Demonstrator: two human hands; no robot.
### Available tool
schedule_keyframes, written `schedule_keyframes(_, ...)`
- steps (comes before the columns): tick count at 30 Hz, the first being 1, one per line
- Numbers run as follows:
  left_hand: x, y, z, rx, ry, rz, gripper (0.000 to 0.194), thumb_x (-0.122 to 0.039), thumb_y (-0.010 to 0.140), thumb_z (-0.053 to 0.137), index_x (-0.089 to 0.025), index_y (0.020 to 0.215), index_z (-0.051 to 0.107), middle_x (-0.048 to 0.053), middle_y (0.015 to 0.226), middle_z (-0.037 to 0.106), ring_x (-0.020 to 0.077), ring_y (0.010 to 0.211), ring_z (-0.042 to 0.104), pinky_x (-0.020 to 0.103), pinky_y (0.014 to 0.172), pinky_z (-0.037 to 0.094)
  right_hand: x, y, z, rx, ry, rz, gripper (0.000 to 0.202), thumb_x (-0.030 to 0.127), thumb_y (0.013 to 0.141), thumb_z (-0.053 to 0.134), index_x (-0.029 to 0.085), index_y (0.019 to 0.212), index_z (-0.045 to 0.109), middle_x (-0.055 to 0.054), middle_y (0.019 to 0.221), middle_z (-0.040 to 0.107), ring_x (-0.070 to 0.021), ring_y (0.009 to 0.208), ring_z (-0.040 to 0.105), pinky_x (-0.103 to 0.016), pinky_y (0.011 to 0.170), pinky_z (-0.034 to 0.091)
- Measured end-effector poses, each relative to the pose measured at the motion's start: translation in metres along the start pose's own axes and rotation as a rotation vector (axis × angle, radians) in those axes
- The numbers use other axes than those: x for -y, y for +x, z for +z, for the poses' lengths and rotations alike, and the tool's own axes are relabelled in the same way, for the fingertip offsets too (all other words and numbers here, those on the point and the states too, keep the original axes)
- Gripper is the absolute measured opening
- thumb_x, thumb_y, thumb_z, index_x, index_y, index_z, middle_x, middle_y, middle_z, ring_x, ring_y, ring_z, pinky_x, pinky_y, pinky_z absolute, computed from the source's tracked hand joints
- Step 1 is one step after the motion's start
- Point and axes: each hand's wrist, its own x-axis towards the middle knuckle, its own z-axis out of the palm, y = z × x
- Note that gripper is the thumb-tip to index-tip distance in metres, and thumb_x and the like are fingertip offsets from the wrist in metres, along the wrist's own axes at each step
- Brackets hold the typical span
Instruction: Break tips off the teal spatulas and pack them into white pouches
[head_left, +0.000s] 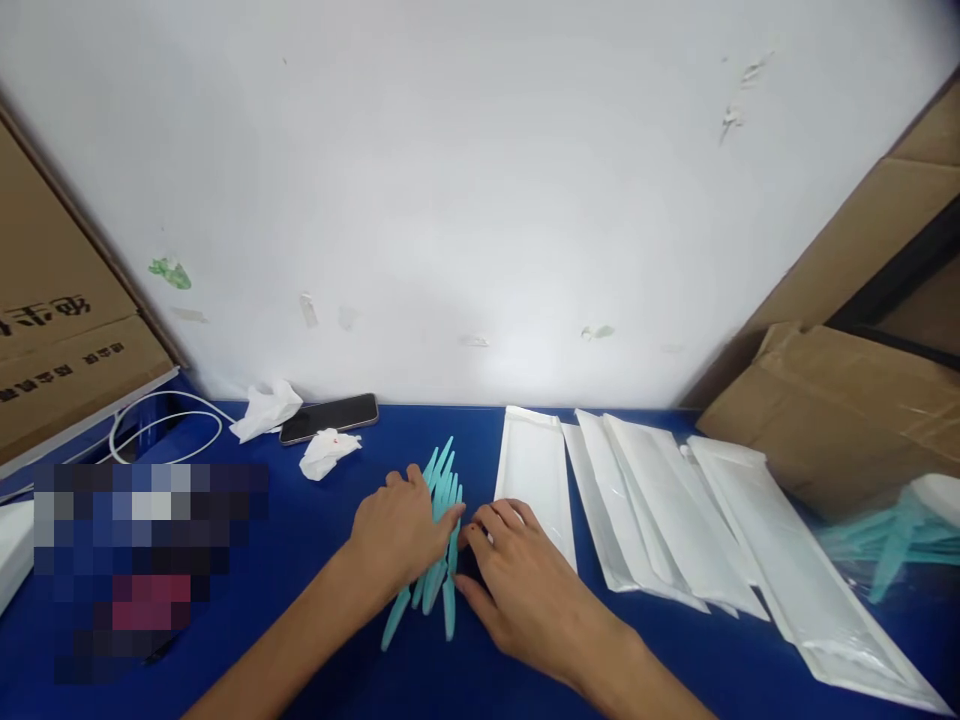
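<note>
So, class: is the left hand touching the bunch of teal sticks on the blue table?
Touching. The head view shows the left hand resting on the teal sticks, its fingers lying across them.

Single head-worn view, looking forward and down from close above a blue table (315,560), facing a white wall (465,200), cardboard boxes (840,400) framing both edges
</note>
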Motion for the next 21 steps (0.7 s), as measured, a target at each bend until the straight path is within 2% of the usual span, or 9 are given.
schedule_keyframes(2,-0.008,-0.009,0.004,-0.018,0.040,-0.015,0.057,-0.050,0.091,0.048,-0.002,0.121,0.055,0.027,0.114,0.062,0.0383,0.099,0.067,0.043,0.080,0.052,0.000,-0.010,-0.001,-0.023,0.038,-0.006,0.031,0.034,0.096,0.051,0.016,0.121,0.059,-0.010,0.108,0.062,-0.0278,0.112,0.054,-0.053,0.111,0.036)
schedule_keyframes(5,-0.018,-0.012,0.006,-0.022,0.077,-0.029,0.048,-0.041,0.091,0.050,-0.001,0.119,0.054,0.027,0.113,0.060,0.0388,0.102,0.066,0.043,0.081,0.052,-0.002,-0.025,-0.005,-0.057,0.101,-0.013,0.025,0.028,0.098,0.048,0.021,0.119,0.060,-0.006,0.111,0.064,-0.0245,0.119,0.053,-0.052,0.118,0.028)
schedule_keyframes(9,-0.023,-0.004,0.009,0.025,0.090,-0.035,0.036,-0.027,0.088,0.052,-0.002,0.113,0.055,0.026,0.107,0.063,0.0365,0.097,0.069,0.040,0.081,0.052,-0.004,-0.041,-0.014,-0.142,0.217,0.038,0.022,0.021,0.098,0.048,0.028,0.114,0.062,0.000,0.110,0.066,-0.0199,0.116,0.057,-0.050,0.118,0.029)
schedule_keyframes(12,-0.025,0.001,0.013,0.032,0.084,-0.051,0.029,-0.011,0.088,0.044,-0.002,0.114,0.054,0.027,0.108,0.063,0.0350,0.096,0.070,0.039,0.079,0.052,-0.005,-0.050,-0.021,-0.152,0.292,0.062,0.028,0.015,0.095,0.049,0.031,0.115,0.062,0.001,0.109,0.067,-0.0208,0.115,0.057,-0.053,0.117,0.032)
schedule_keyframes(14,-0.025,0.000,0.015,0.013,0.066,-0.055,0.030,-0.006,0.089,0.037,-0.001,0.114,0.053,0.028,0.107,0.062,0.0372,0.097,0.070,0.041,0.078,0.052,-0.006,-0.054,-0.024,-0.150,0.326,0.069,0.032,0.013,0.094,0.050,0.032,0.117,0.062,0.000,0.108,0.068,-0.0218,0.115,0.058,-0.054,0.115,0.034)
schedule_keyframes(17,-0.018,-0.002,0.014,-0.024,-0.011,-0.022,0.024,-0.012,0.092,0.036,-0.005,0.109,0.051,0.028,0.102,0.063,0.0398,0.092,0.070,0.045,0.075,0.052,-0.009,-0.058,-0.023,-0.190,0.369,0.089,0.033,0.012,0.094,0.050,0.032,0.117,0.062,-0.001,0.107,0.067,-0.0214,0.112,0.060,-0.054,0.114,0.036)
schedule_keyframes(21,-0.004,-0.004,0.000,-0.059,-0.254,0.099,0.011,-0.026,0.098,0.033,-0.019,0.097,0.042,0.006,0.074,0.065,0.0256,0.066,0.069,0.033,0.061,0.050,-0.010,-0.058,-0.022,-0.251,0.454,0.119,0.034,0.013,0.096,0.048,0.033,0.121,0.060,0.000,0.107,0.067,-0.0184,0.106,0.062,-0.050,0.115,0.037)
